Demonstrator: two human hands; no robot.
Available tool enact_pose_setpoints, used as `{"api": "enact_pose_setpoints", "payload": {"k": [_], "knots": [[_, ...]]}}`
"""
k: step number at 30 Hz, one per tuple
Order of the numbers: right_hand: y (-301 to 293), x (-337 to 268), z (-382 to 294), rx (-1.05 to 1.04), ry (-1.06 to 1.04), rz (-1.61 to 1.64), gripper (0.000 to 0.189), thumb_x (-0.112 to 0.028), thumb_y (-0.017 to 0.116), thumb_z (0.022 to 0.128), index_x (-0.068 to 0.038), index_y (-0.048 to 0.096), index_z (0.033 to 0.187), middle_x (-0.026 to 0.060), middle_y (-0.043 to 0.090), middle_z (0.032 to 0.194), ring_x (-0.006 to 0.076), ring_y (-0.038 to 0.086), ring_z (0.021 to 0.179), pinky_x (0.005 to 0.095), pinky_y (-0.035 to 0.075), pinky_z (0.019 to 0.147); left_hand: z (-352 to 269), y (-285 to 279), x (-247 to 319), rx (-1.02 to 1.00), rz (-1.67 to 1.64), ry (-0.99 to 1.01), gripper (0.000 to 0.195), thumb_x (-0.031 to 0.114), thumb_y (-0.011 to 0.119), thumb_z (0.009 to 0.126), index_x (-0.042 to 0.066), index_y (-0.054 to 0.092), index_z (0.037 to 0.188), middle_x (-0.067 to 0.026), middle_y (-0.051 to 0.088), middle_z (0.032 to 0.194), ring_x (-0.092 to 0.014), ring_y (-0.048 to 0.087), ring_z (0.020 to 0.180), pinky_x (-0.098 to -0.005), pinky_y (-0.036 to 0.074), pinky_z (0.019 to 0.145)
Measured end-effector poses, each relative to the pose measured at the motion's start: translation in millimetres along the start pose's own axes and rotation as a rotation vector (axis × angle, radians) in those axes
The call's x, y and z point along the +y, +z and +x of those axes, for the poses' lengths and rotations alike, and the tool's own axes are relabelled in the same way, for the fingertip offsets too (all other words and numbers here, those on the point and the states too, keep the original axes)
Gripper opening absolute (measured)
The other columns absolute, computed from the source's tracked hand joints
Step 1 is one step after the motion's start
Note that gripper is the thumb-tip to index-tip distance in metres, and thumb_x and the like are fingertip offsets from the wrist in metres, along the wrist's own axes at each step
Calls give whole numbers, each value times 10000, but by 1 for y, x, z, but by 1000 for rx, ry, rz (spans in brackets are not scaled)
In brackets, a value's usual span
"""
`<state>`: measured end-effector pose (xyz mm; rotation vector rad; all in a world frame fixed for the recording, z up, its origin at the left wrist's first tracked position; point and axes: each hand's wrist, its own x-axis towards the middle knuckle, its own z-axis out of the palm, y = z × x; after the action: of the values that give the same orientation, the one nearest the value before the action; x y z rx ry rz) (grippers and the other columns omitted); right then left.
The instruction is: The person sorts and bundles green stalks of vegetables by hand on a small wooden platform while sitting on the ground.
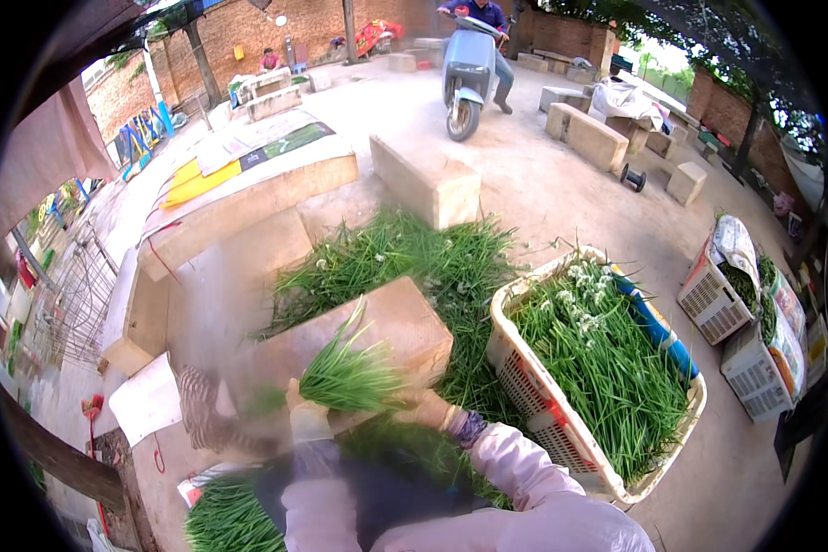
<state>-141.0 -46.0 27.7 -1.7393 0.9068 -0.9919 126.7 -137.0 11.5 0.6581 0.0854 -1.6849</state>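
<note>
My left hand is closed around a bunch of garlic chives, long green blades that fan up and to the right. By the right side of this bunch is my right hand; its fingers are blurred, so I cannot tell whether they grip any blades. Both hands are at the near side of a pale stone block. Behind the block spreads a loose heap of chives with some white flower heads. More greens lie blurred below my hands. At lower left, a denser pile of chives lies with its blades aligned.
At right stands a white plastic crate full of flowering chives. Farther right are other crates. A stone bench and a cloth-covered slab stand ahead. Beyond them, a person sits on a scooter.
</note>
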Motion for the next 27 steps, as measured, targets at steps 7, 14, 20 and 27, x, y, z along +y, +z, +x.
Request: {"api": "enact_pose_setpoints", "payload": {"k": [7,14,20,27], "knots": [[0,-20,0,25,47,-363,406,-172,619,788,-126,540,1183,148,517,1180,327,524,1031,364,433,865,-28,16,1,-82,-123,-167,489,449,398,896,59,523,1162,-157,512,1212,-370,499,1049,-578,395,867],[-5,-34,-4,119,279,-100,282,-201,644,802,-88,609,1058,104,641,916,217,597,870,323,463,784,-30,8,1,-240,-181,-305,517,463,406,891,49,505,1185,-159,494,1237,-376,476,1093,-581,374,895],[-37,-8,-41,201,339,449,126,-18,669,767,-17,641,889,-6,639,789,109,588,758,291,495,724,-16,-8,20,-238,85,-54,484,366,317,937,6,461,1227,-163,456,1286,-327,414,1193,-459,300,1034],[-49,-3,-64,143,534,25,393,-157,643,785,-61,555,1156,102,621,1031,188,604,870,297,483,779,-27,38,13,306,53,76,421,343,531,864,27,525,1144,-131,595,1074,-322,543,996,-538,417,858]]}}
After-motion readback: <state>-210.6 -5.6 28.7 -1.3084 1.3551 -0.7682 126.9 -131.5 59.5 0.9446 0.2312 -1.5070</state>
